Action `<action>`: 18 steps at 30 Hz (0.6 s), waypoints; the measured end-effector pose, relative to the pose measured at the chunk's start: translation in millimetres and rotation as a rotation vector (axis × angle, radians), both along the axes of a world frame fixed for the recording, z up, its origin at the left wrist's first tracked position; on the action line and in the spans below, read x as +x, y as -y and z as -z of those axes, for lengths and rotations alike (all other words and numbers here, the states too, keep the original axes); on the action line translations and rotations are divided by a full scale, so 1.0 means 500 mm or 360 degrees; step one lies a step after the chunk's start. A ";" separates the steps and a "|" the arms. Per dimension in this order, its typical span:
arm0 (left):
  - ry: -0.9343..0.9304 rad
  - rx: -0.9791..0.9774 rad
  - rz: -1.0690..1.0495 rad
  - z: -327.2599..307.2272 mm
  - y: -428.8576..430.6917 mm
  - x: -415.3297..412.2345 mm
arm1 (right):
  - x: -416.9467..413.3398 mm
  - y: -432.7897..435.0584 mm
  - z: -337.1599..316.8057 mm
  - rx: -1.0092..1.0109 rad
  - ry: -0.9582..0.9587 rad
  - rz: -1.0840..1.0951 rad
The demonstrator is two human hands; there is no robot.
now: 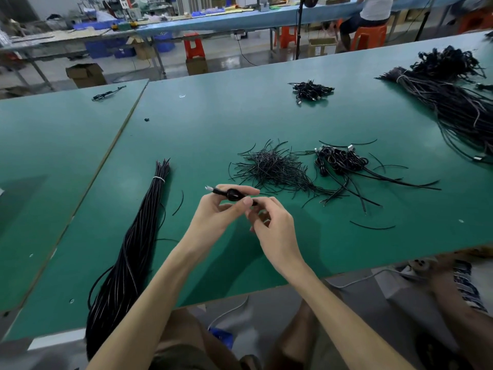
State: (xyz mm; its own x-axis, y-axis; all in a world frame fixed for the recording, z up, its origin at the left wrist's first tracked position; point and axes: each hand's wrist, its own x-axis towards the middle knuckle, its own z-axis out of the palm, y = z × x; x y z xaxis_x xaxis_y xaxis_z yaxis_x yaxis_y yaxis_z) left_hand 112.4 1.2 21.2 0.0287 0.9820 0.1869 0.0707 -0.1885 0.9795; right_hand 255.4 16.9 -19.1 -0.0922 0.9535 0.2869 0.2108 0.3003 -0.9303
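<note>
We see the table [213,121] covered with a green mat, matt and smooth, with only a soft sheen where the light falls. The coiled cable [233,195] has a black plastic jacket, slightly glossy, and its plug [209,188] looks like bright bare metal. The long cable bundle [133,249] has the same black plastic, glossy enough to show pale streaks, and a white band [158,178] around it, whose material we cannot tell. The heap of thin ties [269,166] looks black and rather dull. Far behind, the stools [369,36] are shiny orange plastic and the box [85,73] is matt brown cardboard.
</note>
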 end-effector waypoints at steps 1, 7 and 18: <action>0.0028 0.0008 -0.0007 -0.008 -0.005 0.001 | -0.001 -0.002 0.001 -0.0033 -0.0017 -0.0028; 0.0240 0.0066 -0.0067 -0.060 -0.043 0.015 | -0.003 -0.005 0.007 -0.0121 -0.0105 -0.0166; 0.0898 -0.0040 0.0025 -0.096 -0.045 0.015 | 0.001 -0.003 0.008 -0.0137 -0.0266 0.0081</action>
State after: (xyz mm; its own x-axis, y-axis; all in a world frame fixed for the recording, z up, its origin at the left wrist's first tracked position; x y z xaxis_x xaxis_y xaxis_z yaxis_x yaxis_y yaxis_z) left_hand 120.0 23.5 69.4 -0.0542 0.9865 0.1542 -0.4681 -0.1615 0.8688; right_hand 256.0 18.6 -23.1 -0.0013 0.9775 0.2112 0.0643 0.2108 -0.9754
